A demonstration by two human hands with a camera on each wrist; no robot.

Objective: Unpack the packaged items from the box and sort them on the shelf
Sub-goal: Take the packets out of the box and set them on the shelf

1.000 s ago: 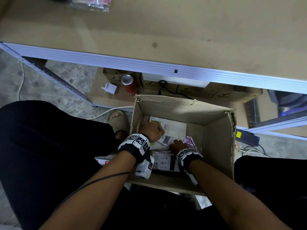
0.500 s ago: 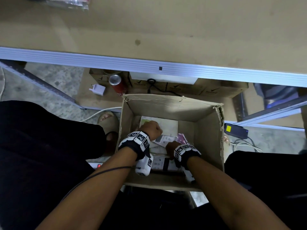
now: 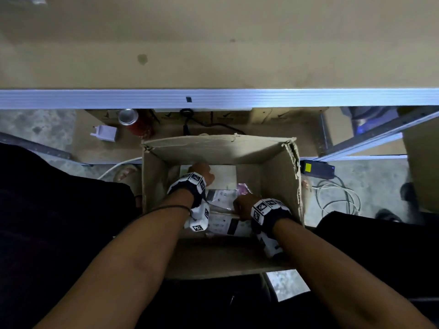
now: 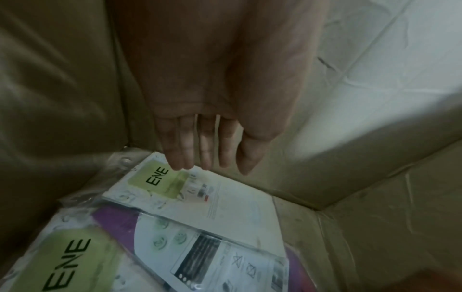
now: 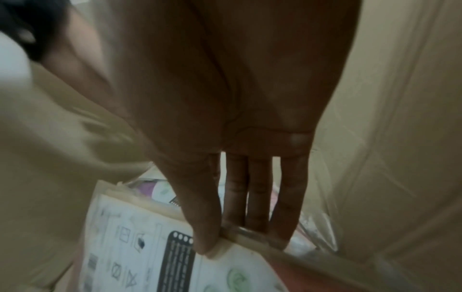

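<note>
The open cardboard box [image 3: 213, 144] stands on the floor between my legs, and both hands are inside it. My left hand [image 3: 202, 170] points down into the far left corner with straight fingers [image 4: 185, 156] just above a white package with a green "ENE" label [image 4: 225, 197]; it holds nothing. A second white and purple package [image 4: 155, 243] overlaps that one. My right hand [image 5: 237, 235] pinches the edge of the near white package [image 5: 140, 247], thumb on top and fingers behind. That package [image 3: 225, 225] lies at the box's near side. The brown shelf board [image 3: 213, 43] lies above.
The shelf's metal front edge [image 3: 213, 98] crosses the view above the box. On the lower board stand a red can [image 3: 133, 122] and a white plug adapter [image 3: 104, 132]. A black power brick [image 3: 316, 168] and coiled cables [image 3: 337, 195] lie right of the box.
My left hand has reached deeper toward the box's far left corner. My right hand stays at the near package's edge. The head view has shifted, so the box sits more centred.
</note>
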